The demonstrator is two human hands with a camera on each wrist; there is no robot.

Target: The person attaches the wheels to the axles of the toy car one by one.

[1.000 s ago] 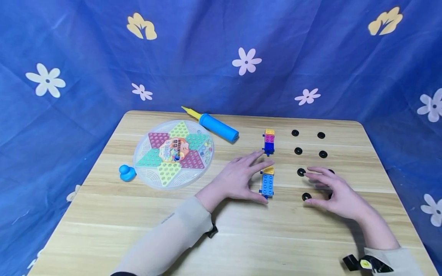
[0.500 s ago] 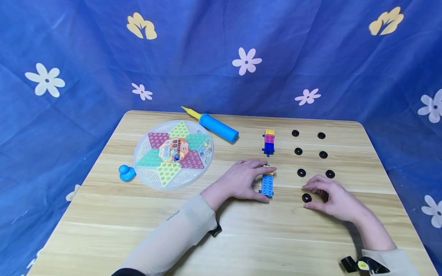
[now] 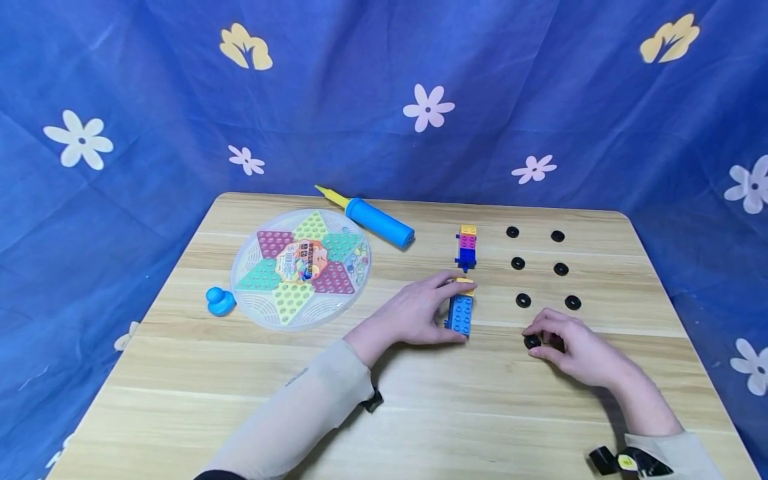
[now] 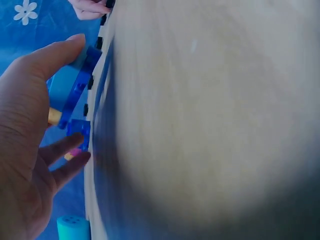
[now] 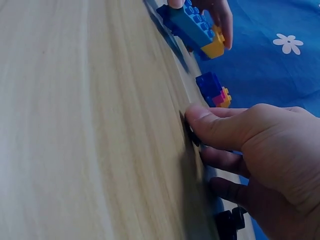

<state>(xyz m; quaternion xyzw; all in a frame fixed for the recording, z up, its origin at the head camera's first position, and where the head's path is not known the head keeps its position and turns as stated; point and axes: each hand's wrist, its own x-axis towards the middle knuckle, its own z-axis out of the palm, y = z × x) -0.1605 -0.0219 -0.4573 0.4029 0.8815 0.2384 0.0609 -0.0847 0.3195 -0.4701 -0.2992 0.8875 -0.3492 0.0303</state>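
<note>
My left hand [image 3: 420,310] grips a blue brick car [image 3: 461,315] with an orange end block between thumb and fingers. Both wrist views show this car body [image 5: 192,25] tilted and raised off the table. My right hand [image 3: 579,347] pinches a small black toy wheel [image 3: 531,341] by thumb and fingertips, low over the tabletop. In the right wrist view that wheel is mostly hidden by the thumb. Beyond the left hand stands a second brick car [image 3: 467,247] in dark blue, pink and orange.
Several black wheels [image 3: 523,301] lie in two columns on the right of the wooden table [image 3: 456,413]. A round Chinese checkers board [image 3: 240,267], a blue toy duck [image 3: 221,302] and a blue balloon pump [image 3: 381,222] lie to the left. A blue cloth [image 3: 360,100] hangs behind.
My left hand has closed round the near blue car and lifted and tilted it. The right hand has lowered to the nearest left-column wheel and now pinches it.
</note>
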